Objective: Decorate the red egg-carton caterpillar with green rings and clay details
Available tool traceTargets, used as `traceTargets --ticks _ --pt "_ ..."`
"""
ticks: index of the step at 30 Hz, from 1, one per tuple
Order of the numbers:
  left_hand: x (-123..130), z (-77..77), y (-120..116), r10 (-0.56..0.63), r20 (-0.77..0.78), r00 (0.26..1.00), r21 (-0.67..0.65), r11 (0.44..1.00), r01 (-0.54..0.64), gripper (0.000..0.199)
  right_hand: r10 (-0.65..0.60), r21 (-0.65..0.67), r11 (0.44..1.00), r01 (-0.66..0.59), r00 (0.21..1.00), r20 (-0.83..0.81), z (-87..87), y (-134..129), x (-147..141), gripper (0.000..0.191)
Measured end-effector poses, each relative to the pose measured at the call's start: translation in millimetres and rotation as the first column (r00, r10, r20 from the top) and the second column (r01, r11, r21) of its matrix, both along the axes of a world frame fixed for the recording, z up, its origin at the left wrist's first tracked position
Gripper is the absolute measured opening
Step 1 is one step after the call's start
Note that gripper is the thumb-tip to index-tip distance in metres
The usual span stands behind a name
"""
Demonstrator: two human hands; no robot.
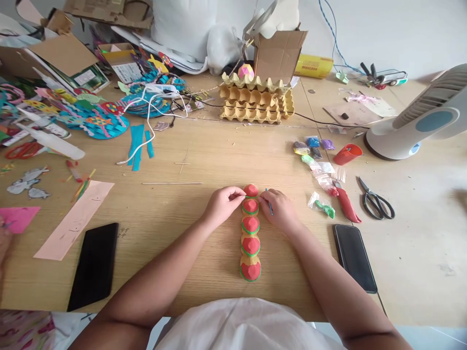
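A strip of egg-carton cups (251, 247) lies lengthwise in front of me, its domes painted red, with thin green bands around their lower edges. My left hand (226, 201) is at the far end of the strip, thumb and fingertip pinched at the end of a thin green strand (251, 197) beside the farthest dome. On the other side, my right hand (279, 206) is closed, with a slim blue stick (269, 201) between its fingers. Its fingertips are close to the same dome; what they touch there is partly hidden.
On the right are bagged clay (324, 209), a red-handled cutter (346, 204), scissors (375, 199), a phone (355, 257), a red cup (348, 154) and a fan (412, 121). Egg cartons (251, 114) stand behind. Leftward lie a black tablet (93, 267), pink paper strip (75, 221) and paper crafts (95, 119).
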State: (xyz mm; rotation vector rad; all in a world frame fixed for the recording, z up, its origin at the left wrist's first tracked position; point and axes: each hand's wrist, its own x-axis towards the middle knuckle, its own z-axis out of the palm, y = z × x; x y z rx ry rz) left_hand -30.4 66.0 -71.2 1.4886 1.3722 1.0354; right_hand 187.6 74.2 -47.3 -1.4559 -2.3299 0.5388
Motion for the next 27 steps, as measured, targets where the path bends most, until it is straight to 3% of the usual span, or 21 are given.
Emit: traceTargets --ticks 12,27 --pt "-1.9 3.1 -1.4 0.030 -0.110 0.994 0.054 0.998 -0.024 0.012 -0.031 -0.005 0.999 0.031 0.999 0.012 -2.9 1.6 -0.2 0.023" --pt "-3.0 2.6 0.9 0.046 -0.134 0.990 0.048 0.998 -0.040 0.012 -0.033 -0.031 0.999 0.031 0.998 -0.051 -3.9 6.7 0.4 0.017"
